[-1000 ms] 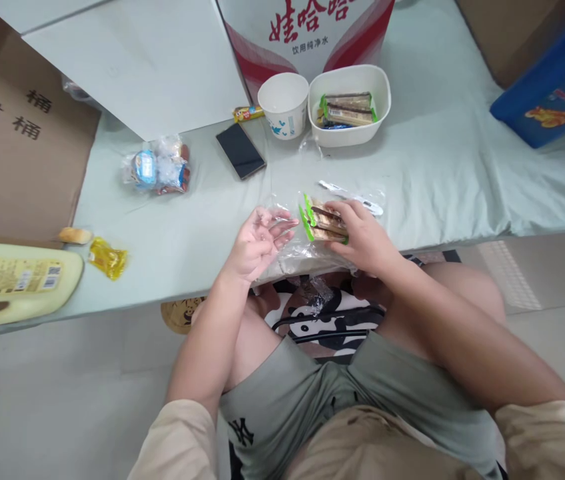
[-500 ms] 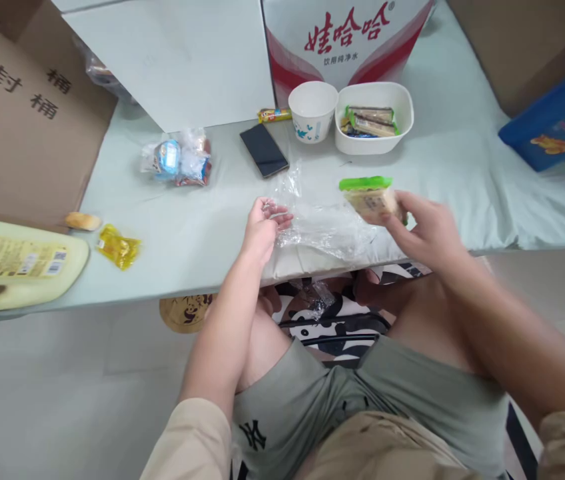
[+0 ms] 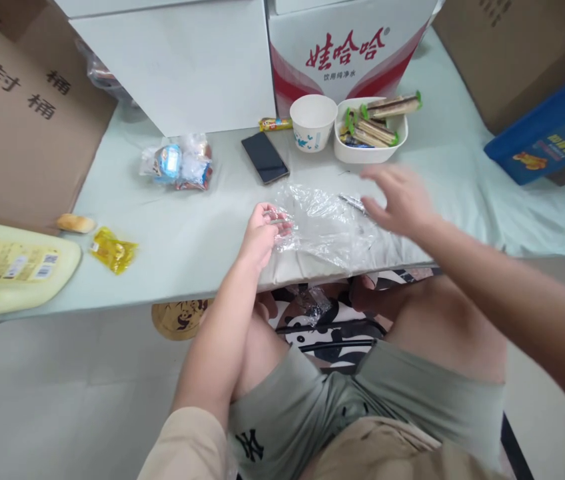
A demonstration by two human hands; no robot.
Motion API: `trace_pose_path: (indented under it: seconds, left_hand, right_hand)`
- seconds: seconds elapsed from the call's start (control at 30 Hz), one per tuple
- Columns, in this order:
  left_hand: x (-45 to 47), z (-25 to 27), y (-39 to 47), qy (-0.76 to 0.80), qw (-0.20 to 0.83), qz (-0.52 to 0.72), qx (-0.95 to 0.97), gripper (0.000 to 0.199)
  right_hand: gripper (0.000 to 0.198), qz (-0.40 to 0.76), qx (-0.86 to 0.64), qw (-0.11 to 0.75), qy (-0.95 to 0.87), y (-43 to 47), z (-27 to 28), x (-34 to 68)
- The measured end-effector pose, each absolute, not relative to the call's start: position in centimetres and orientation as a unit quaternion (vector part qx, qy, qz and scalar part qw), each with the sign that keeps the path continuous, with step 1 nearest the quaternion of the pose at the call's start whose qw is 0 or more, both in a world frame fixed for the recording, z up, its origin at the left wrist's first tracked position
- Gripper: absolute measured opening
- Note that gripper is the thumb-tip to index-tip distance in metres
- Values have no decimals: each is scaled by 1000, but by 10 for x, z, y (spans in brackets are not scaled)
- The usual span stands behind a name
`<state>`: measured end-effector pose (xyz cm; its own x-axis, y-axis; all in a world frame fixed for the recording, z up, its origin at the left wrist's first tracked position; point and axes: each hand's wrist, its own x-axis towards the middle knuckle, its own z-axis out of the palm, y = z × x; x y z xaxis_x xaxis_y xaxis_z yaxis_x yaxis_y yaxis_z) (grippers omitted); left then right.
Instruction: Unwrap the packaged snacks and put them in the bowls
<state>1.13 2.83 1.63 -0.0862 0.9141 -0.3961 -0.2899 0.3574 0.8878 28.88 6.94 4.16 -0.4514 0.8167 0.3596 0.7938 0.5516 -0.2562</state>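
Note:
My left hand point(image 3: 264, 230) has its fingers curled on the left edge of a crumpled clear plastic bag point(image 3: 322, 223) spread over the near part of the table. My right hand point(image 3: 400, 200) hangs above the table to the right of the bag, fingers apart, holding nothing. Beside its thumb lies a thin silvery item point(image 3: 353, 203) whose kind I cannot make out. Behind that hand stands a white tub point(image 3: 366, 154) with several green-ended wrapped snack bars point(image 3: 376, 132) in it, some jutting over its right rim. A white paper cup point(image 3: 312, 127) with blue print stands left of the tub.
A dark phone point(image 3: 265, 157) lies left of the cup, near a yellow snack packet point(image 3: 275, 125). Small wrapped snacks point(image 3: 177, 162), a yellow wrapper point(image 3: 113, 251) and a bread-like piece point(image 3: 76, 223) lie further left. White cartons point(image 3: 177, 67) stand behind; a blue box point(image 3: 542, 133) is right.
My right hand has let go of the green-ended snack bars, which now lie in the tub. It has come back open, a little above the bag. My left hand stays at the bag's edge.

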Motion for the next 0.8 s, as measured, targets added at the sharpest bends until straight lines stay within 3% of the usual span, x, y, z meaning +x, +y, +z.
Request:
trace_pose_path:
  seconds: [0.1, 0.2, 0.33, 0.47, 0.53, 0.67, 0.8]
  left_hand:
    - [9, 16, 27, 555, 612, 488, 282, 47]
    - [8, 13, 28, 561, 598, 505, 271, 48]
    - [7, 11, 31, 568, 558, 554, 243, 56]
    - [1, 10, 33, 576, 520, 594, 213, 65]
    - [-4, 9, 33, 583, 502, 607, 202, 67]
    - [-16, 8, 30, 587, 475, 623, 202, 63]
    - [-25, 10, 25, 607, 354, 636, 318, 28]
  right_hand:
    - [40, 93, -417, 259, -866, 14, 8, 283]
    - [58, 141, -395, 251, -872, -11, -8, 279]
    - [90, 188, -340, 193, -901, -14, -11, 280]
    - [97, 201, -299, 128, -924, -16, -10, 281]
    - [90, 198, -290, 114, -929, -18, -10, 280]
    - [24, 197, -277, 180, -923, -19, -10, 273]
    - [14, 292, -368, 372, -801, -16, 2, 272]
